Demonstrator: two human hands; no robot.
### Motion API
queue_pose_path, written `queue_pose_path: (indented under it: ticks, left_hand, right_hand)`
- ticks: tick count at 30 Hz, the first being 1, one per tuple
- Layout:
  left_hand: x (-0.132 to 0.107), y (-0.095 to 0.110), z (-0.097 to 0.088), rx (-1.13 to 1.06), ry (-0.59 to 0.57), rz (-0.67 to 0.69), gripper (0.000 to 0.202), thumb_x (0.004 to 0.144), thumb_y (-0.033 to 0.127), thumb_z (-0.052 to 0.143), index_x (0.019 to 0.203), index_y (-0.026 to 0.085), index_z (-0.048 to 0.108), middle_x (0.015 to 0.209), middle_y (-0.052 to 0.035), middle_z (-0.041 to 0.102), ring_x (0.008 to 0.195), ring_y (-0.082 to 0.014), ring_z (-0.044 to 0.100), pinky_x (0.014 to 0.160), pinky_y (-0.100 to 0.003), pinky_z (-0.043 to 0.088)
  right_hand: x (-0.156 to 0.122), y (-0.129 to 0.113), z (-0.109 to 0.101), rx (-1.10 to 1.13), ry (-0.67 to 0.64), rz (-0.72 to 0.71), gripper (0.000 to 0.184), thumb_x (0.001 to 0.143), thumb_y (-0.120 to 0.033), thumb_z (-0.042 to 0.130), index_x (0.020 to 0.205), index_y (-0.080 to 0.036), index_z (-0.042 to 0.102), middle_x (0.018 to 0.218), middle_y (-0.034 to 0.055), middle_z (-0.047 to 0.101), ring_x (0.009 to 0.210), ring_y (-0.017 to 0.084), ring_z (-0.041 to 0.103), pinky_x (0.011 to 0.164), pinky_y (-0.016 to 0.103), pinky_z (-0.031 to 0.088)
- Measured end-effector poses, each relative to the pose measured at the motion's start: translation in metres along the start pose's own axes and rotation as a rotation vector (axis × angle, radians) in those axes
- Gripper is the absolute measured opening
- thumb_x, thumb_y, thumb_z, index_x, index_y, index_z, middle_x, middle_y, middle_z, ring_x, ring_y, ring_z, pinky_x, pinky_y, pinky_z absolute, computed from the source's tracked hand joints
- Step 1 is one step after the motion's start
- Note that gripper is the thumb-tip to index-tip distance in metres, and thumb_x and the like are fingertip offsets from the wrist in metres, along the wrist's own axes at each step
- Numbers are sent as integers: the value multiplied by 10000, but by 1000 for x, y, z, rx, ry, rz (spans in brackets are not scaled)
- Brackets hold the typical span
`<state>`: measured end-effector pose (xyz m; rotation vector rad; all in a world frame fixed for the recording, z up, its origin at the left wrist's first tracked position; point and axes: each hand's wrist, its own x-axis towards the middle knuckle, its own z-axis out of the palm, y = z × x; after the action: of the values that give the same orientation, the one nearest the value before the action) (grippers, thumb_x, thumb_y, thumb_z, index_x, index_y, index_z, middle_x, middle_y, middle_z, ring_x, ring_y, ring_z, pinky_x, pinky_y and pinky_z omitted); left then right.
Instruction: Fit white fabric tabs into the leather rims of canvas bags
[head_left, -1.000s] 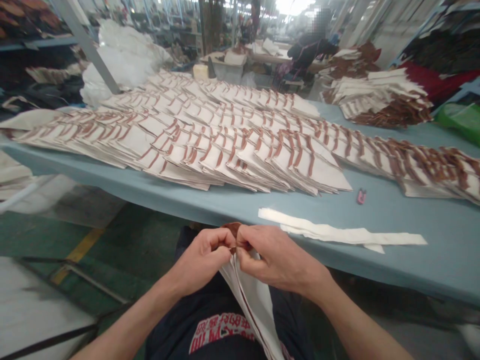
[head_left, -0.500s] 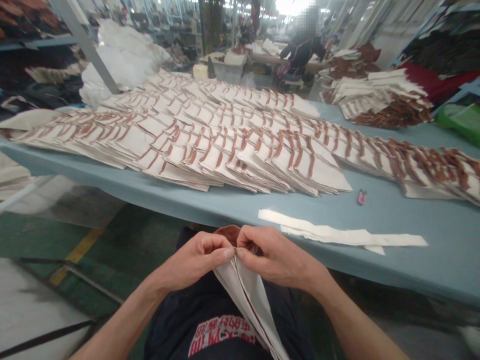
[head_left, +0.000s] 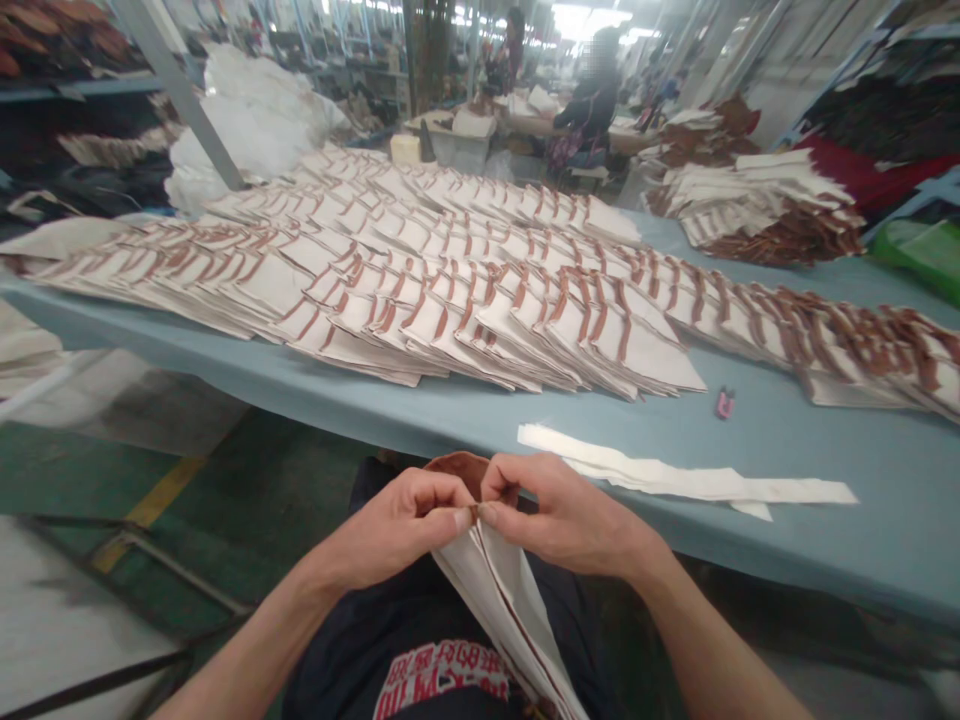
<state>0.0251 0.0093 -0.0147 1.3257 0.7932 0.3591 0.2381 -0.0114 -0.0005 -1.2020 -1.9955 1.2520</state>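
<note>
Over my lap, my left hand [head_left: 405, 525] and my right hand [head_left: 559, 515] meet thumb to thumb. Both pinch the top edge of a cream cloth bag [head_left: 510, 610] with brown trim, which hangs down between my knees. A brown handle loop [head_left: 465, 468] of the bag curves up behind my fingers. Both hands are closed on the bag's edge, just in front of the table's near edge.
A blue-covered table [head_left: 787, 440] carries long overlapping rows of cream bags with brown handles [head_left: 450, 280]. Cream cloth strips [head_left: 675, 478] and a small pink clipper [head_left: 724, 403] lie near me. More bag piles [head_left: 757, 200] sit far right. A person works at a far table.
My hands have dropped slightly and the thumbs have come together on the bag's edge. More of the brown handle loop shows behind my fingers.
</note>
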Motion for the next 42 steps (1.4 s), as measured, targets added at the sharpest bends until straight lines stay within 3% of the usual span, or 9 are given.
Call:
queue_pose_path:
  ticks: [5, 11, 16, 20, 26, 29, 33, 38, 42]
  left_hand:
    - [7, -3, 6, -50, 65, 15, 237, 769, 379, 593, 671, 168, 549, 653, 42, 439, 657, -133, 368, 631, -250, 305]
    - [10, -2, 11, -27, 107, -5, 122, 694, 295, 545, 658, 180, 519, 657, 49, 420, 650, -128, 346, 608, -248, 285]
    - [10, -6, 16, -10, 168, 8, 168, 743, 339, 519, 704, 177, 534, 682, 39, 462, 676, -141, 397, 641, -251, 334]
    - [7, -5, 19, 130, 198, 79, 175, 809, 329, 525, 723, 176, 526, 714, 30, 494, 692, -143, 428, 630, -248, 355]
    - [4, -4, 12, 118, 138, 105, 181, 849, 296, 554, 739, 153, 576, 716, 31, 497, 665, -123, 414, 601, -234, 334]
    - [4, -6, 9, 36, 146, 92, 230, 847, 332, 586, 715, 144, 585, 700, 30, 486, 649, -117, 394, 589, -230, 320]
    - [4, -5, 7, -79, 151, 132, 276, 875, 372, 617, 745, 130, 649, 720, 15, 539, 655, -117, 430, 599, -227, 347]
    - [2, -2, 6, -4, 212, 176, 251, 891, 334, 617, 758, 133, 686, 786, -11, 613, 710, -132, 490, 641, -227, 389]
    - [2, -3, 9, 114, 262, 166, 227, 888, 300, 589, 760, 136, 680, 785, -17, 630, 717, -141, 517, 635, -229, 393]
  right_hand:
    - [-2, 1, 3, -131, 105, -31, 111, 846, -129, 600, 770, -199, 558, 728, -39, 595, 661, 120, 502, 631, 240, 357]
    - [0, 4, 5, -191, 133, -31, 114, 838, -144, 579, 753, -203, 529, 703, -40, 568, 640, 120, 472, 629, 249, 337]
    - [3, 11, 7, -160, 158, -40, 129, 844, -176, 560, 735, -207, 497, 682, -45, 543, 626, 116, 454, 606, 243, 323]
    - [5, 18, 7, -88, 123, -20, 116, 845, -181, 552, 738, -204, 514, 680, -43, 547, 630, 118, 470, 607, 240, 345]
    - [6, 22, 5, 60, 101, 10, 136, 877, -228, 579, 744, -201, 566, 683, -35, 556, 654, 130, 487, 613, 240, 387]
    - [7, 20, 6, 96, 112, -16, 112, 900, -239, 590, 797, -198, 604, 759, -16, 614, 719, 143, 543, 674, 254, 432]
    - [4, 14, 5, 56, 245, -59, 52, 892, -226, 627, 936, -200, 637, 960, 24, 681, 888, 170, 606, 778, 281, 466]
    - [-5, 1, 8, 39, 188, 65, 88, 875, -264, 647, 819, -201, 624, 733, -22, 626, 665, 135, 552, 623, 247, 437]
    - [-6, -2, 12, 1, 204, 138, 128, 862, -278, 641, 769, -202, 598, 656, -36, 581, 601, 126, 517, 561, 241, 386]
